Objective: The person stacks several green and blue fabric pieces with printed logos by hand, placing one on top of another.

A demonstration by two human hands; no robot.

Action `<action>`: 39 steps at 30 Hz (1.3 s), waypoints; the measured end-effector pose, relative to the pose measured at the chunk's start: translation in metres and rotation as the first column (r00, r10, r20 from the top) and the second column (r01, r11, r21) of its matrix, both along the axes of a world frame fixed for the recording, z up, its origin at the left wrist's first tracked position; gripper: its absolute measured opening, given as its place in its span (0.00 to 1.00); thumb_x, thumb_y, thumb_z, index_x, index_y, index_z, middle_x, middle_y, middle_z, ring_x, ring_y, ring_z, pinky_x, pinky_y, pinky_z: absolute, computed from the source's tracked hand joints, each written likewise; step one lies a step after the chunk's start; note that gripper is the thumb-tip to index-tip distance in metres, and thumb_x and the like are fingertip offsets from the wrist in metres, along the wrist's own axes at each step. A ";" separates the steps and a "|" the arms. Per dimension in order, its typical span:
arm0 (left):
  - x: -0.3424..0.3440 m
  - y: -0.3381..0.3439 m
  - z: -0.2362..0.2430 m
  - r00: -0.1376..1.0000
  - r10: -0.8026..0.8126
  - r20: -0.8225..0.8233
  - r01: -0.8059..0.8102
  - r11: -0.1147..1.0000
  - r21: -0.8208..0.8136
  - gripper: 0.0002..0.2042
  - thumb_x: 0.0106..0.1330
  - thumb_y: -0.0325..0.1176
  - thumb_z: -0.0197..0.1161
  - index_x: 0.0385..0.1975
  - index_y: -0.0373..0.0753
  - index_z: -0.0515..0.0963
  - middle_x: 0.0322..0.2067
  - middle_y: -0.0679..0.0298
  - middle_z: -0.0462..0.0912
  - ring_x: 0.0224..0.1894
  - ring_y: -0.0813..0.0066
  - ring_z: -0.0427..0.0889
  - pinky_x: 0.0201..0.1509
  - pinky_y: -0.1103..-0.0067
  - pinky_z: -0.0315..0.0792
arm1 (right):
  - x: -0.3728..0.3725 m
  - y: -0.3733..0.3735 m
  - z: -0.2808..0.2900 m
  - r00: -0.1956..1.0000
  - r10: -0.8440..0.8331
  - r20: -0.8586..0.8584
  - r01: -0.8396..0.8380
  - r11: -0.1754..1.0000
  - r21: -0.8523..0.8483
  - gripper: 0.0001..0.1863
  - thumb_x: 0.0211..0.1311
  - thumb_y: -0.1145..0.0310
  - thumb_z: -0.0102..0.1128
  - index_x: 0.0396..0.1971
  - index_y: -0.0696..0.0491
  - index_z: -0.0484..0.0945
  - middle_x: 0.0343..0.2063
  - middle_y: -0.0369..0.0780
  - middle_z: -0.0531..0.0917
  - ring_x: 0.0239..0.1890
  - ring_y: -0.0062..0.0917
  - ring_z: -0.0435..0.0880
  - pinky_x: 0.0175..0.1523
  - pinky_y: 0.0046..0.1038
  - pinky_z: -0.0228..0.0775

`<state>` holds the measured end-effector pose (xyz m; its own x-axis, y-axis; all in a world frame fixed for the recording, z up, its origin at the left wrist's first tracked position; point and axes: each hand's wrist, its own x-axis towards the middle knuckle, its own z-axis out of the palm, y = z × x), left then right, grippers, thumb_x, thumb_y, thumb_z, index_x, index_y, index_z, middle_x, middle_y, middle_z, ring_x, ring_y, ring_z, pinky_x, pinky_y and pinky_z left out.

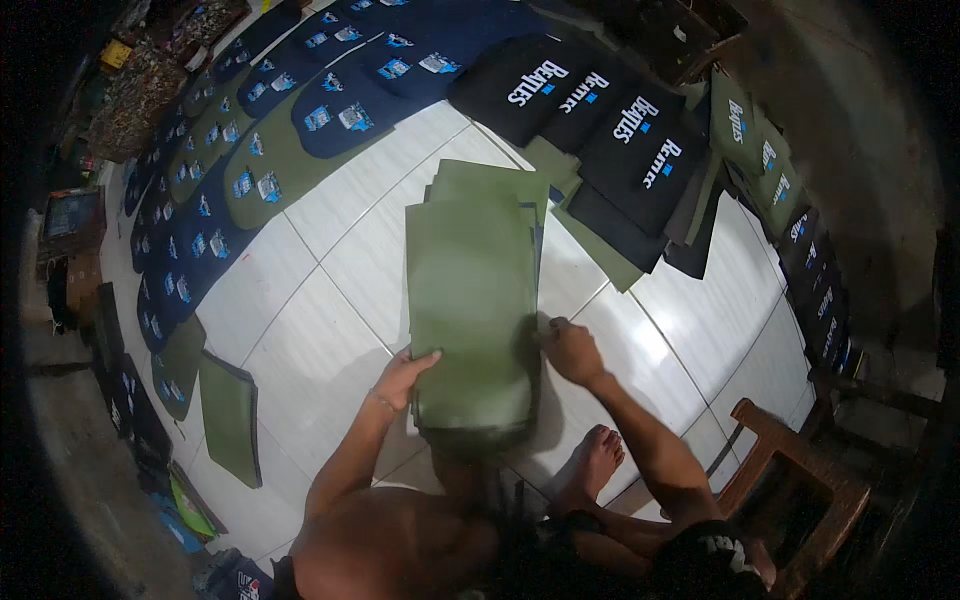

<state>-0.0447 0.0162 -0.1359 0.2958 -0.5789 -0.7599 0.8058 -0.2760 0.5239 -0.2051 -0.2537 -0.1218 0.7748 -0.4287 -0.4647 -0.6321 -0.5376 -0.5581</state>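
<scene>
Tiled floor (pixel 325 235) below green sheets (pixel 470 290).
Left hand (pixel 402 380) pinches their left edge; right hand (pixel 572 353) curls at their right, pinch unclear.

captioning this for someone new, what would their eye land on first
First, the stack of plain green sheets in the middle, gripped by the left hand, the right hand at its right edge. Then the overlapping navy and green pieces with bright blue prints at upper left, and black pieces with white lettering at upper right.

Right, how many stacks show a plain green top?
2: one green stack between left hand and right hand; a second stack on the floor, lower left. More may be hidden.
</scene>
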 end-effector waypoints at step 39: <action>-0.036 0.016 0.028 0.860 0.181 -0.477 -0.248 0.965 -0.081 0.21 0.69 0.36 0.52 0.56 0.29 0.67 0.52 0.54 0.76 0.53 0.63 0.77 0.56 0.68 0.73 | -0.028 0.036 -0.031 0.901 -0.393 -0.184 0.271 0.177 0.946 0.25 0.65 0.73 0.50 0.61 0.59 0.61 0.50 0.44 0.76 0.50 0.30 0.78 0.52 0.29 0.75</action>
